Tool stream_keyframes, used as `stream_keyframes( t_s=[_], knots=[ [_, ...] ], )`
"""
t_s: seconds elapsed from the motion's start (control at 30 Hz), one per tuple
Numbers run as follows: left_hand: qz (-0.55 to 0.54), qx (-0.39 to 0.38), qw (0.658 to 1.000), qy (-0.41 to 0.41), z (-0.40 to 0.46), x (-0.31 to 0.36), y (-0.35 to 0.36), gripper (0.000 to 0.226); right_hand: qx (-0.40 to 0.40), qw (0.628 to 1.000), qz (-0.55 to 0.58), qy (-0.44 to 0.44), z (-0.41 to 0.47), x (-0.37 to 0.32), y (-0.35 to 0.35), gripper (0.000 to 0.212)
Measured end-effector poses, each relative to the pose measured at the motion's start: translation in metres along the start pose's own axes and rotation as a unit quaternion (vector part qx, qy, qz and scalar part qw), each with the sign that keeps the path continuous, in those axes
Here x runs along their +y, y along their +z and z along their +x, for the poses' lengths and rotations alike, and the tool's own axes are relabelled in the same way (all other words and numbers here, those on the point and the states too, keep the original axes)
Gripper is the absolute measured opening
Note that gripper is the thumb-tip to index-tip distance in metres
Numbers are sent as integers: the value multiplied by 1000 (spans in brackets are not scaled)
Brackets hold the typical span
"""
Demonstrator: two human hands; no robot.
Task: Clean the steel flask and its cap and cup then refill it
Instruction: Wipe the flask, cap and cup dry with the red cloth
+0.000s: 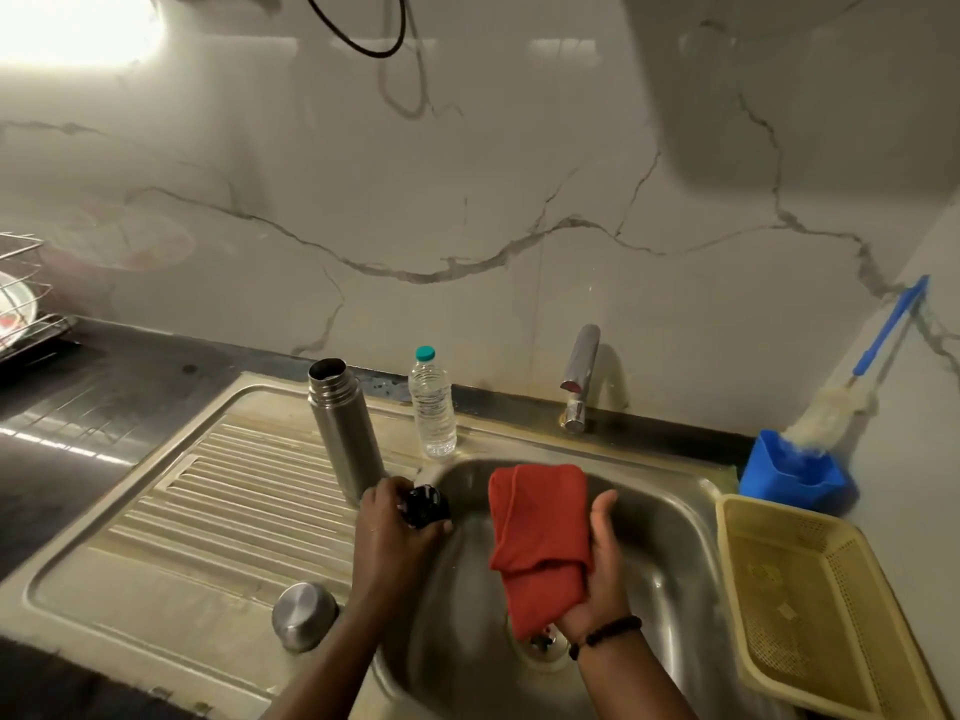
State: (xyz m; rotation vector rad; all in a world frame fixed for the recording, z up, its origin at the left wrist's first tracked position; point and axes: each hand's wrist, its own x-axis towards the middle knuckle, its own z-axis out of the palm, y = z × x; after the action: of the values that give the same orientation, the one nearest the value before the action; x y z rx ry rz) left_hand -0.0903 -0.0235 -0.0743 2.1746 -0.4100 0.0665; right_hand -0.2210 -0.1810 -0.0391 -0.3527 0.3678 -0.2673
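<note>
The steel flask (343, 423) stands upright and uncapped on the ribbed drainboard (171, 511), left of the basin. Its steel cup (304, 615) lies upside down near the drainboard's front. My left hand (387, 522) grips the black cap (426, 506) at the basin's left rim. A folded red cloth (537, 543) is held over the sink basin (670, 527) by my right hand (602, 563). A clear plastic water bottle (432, 402) with a teal lid stands behind the basin, right of the flask.
A chrome tap (579, 379) rises behind the basin. At the right sit a yellow plastic basket (810, 600) and a blue holder (795, 470) with a blue-handled bottle brush (852, 376). A wire dish rack (23, 304) stands at the far left.
</note>
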Motion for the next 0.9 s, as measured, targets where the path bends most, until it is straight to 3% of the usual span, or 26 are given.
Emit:
stream_keyframes(
  t_s=[0.03, 0.17, 0.33, 0.7, 0.9],
  knots=[
    [12, 8, 1000, 4, 3, -6, -6, 61, 45, 999, -22, 10, 2, 4, 1, 82],
    [66, -3, 998, 7, 11, -32, -27, 62, 75, 995, -51, 47, 10, 27, 10, 81],
    [177, -67, 981, 38, 18, -70, -45, 51, 60, 993, -59, 88, 17, 43, 15, 81],
    [224, -147, 963, 37, 27, -97, -60, 57, 82, 987, -91, 101, 22, 61, 15, 77],
    [153, -90, 984, -25, 18, -93, -68, 83, 91, 988, -82, 92, 25, 69, 15, 78]
  ],
)
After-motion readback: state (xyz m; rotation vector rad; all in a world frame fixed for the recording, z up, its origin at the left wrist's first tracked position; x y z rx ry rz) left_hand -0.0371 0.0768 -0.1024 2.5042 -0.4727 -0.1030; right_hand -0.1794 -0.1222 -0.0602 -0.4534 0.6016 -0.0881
